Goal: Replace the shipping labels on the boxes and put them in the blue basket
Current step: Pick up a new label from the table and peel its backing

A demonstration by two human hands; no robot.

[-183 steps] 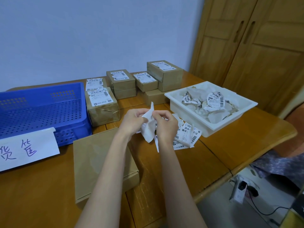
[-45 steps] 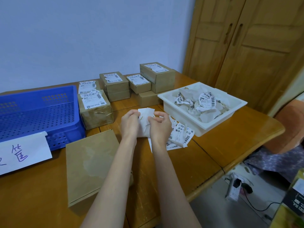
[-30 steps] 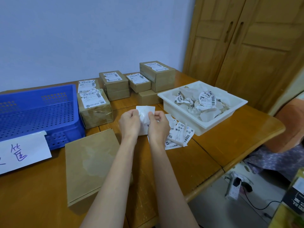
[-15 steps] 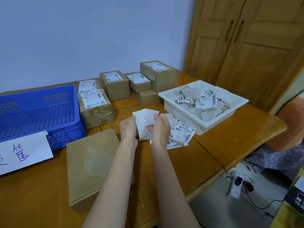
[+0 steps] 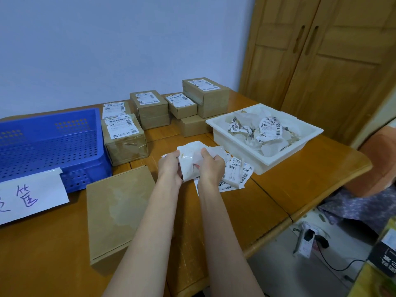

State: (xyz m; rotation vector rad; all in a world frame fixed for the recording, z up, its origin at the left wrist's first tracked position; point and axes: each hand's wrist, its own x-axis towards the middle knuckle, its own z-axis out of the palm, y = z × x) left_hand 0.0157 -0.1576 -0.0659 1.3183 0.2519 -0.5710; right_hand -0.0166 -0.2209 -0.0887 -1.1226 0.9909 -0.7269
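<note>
Glossy orange-brown wooden bench [image 5: 300, 189]; matt brown cardboard flat box [image 5: 115, 213]; perforated blue plastic basket [image 5: 49, 144]; smooth white plastic tray [image 5: 285, 151]; crumpled white paper label [image 5: 190, 161].

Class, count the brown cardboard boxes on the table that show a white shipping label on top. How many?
5: one beside the blue basket at, one behind it, then and. Others may be hidden.

You worked in a home room: wooden table [image 5: 278, 189] against a plain wall [image 5: 107, 50], wooden wardrobe [image 5: 321, 61] beside it, patterned bedding [image 5: 353, 209] at the right, charger [image 5: 304, 243] on the floor.
</note>
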